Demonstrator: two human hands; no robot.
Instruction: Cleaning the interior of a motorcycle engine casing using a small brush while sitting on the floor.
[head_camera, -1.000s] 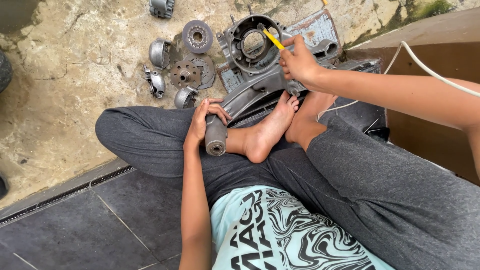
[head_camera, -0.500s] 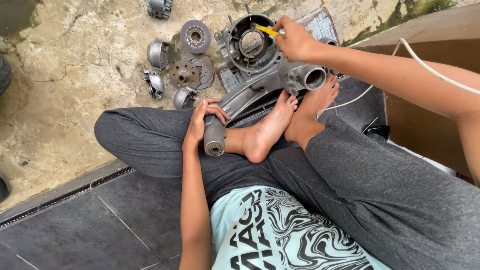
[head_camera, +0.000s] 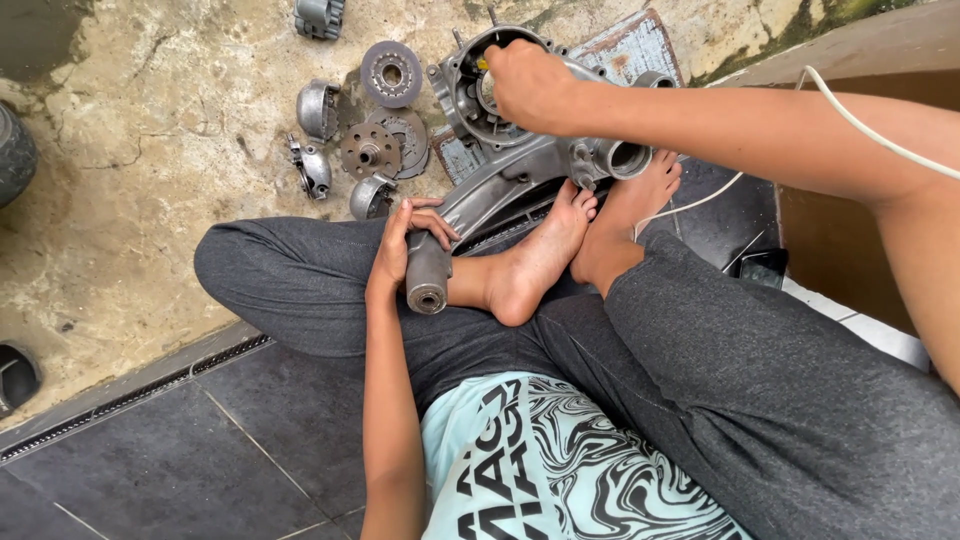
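Note:
A grey metal engine casing (head_camera: 520, 175) lies on the concrete ground in front of my crossed legs. My left hand (head_camera: 405, 240) grips the casing's near cylindrical end (head_camera: 428, 285), which rests on my lap beside my bare foot (head_camera: 535, 265). My right hand (head_camera: 530, 85) reaches into the round open housing (head_camera: 465, 95) at the casing's far end. It is closed around a yellow-handled tool (head_camera: 481, 64), of which only a tip shows. A round port (head_camera: 625, 158) on the casing faces me.
Several loose metal parts lie left of the casing: a gear disc (head_camera: 390, 72), a clutch plate (head_camera: 372, 150), curved shoes (head_camera: 318, 108). A white cable (head_camera: 880, 140) crosses my right arm. A brown wall (head_camera: 850, 240) stands right. Dark tiles (head_camera: 200, 450) and a drain channel lie near left.
My right hand has moved left and down into the round housing with the yellow tool. The view has shifted slightly. My left hand stays on the casing's end.

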